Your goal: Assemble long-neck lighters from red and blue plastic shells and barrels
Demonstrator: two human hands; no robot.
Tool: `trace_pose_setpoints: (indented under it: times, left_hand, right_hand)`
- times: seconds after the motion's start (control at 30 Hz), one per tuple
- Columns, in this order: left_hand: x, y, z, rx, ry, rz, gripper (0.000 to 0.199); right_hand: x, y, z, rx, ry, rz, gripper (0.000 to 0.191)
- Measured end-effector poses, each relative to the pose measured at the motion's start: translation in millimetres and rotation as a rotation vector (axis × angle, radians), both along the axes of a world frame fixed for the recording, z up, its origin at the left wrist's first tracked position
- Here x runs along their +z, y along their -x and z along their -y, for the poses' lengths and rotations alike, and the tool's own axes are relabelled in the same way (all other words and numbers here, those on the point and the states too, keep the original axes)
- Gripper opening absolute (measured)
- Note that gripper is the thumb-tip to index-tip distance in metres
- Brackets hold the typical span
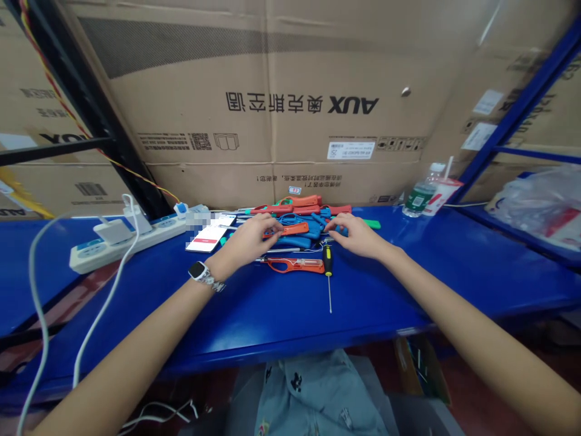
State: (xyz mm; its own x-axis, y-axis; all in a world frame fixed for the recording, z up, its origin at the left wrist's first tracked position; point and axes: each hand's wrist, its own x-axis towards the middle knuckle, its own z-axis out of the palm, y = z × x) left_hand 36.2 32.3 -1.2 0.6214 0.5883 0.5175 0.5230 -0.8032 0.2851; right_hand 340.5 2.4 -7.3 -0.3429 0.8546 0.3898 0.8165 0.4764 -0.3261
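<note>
Sitting at a glossy blue table, the person, lap covered by pale blue printed cloth, reaches forward with both bare arms. Nearest on the tabletop lies a screwdriver with a black-and-yellow handle, its thin metal blade pointing back toward the person. Just beside its handle, an orange plastic long-nosed lighter lies crosswise, a clear inner part showing along its grip, so its casing looks opened. Beyond these, the left hand, below which sits a metal-banded watch, bends its fingertips together at an orange plastic handle; whether they grip it cannot be told. The right hand curls with thumb and forefinger close together at the heap's near right edge, and whether anything is pinched there is too small to tell. Red, orange and blue plastic lighters lie heaped between and behind the hands. By appearance, the work stands partway: one lighter lies apart with its inside exposed, while the heap seems unsorted, and how many are finished cannot be judged. Farther back, a clear green-labelled bottle stands on the right before brown printed cardboard.
</note>
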Motion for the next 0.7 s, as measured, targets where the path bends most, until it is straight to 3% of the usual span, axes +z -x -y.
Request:
trace_pose_setpoints:
  times: [0.17,0.37,0.53,0.7]
  left_hand:
    - [4.0,-52,-5,-0.088,0.004,-0.188,0.012]
    - [-5.7,-95,-10,-0.066,-0.027,-0.324,0.003]
    - [-11.0,-93,-18,-0.059,-0.03,-0.296,0.011]
    - [-0.1,-71,-25,-0.064,-0.007,-0.118,0.009]
  right_hand:
    - [3.4,-11,-8,-0.024,0.09,0.115,0.016]
    - [-0.3,-16,-5,-0.071,0.101,0.123,0.016]
    - [-13.3,-17,-2,-0.033,0.076,0.058,0.012]
    - [-13.3,-10,2,-0.004,-0.009,-0.081,0.014]
